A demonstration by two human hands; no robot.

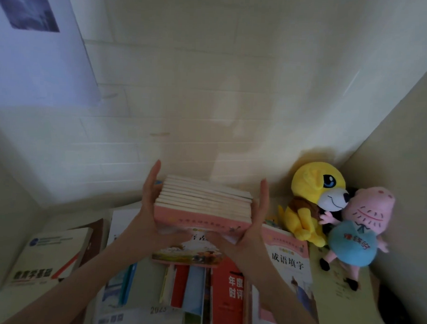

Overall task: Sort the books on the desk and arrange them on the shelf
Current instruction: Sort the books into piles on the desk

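Observation:
A stack of several thin pink-covered books (203, 205) is held between my two hands above the desk. My left hand (149, 203) presses flat against the stack's left side, fingers straight and pointing away from me, thumb under the front. My right hand (256, 220) presses the right side the same way. Under and around the stack more books lie flat on the desk: a pink-and-white one (288, 263) at the right, a red one (228, 292) in the middle, a white textbook (46, 260) at the left.
A yellow plush dog (313, 200) and a pink plush pig (358, 232) sit in the desk's back right corner. A white poster (36, 46) hangs on the wall at upper left. Cream walls close in at the back and right. A dark object (392, 309) lies at lower right.

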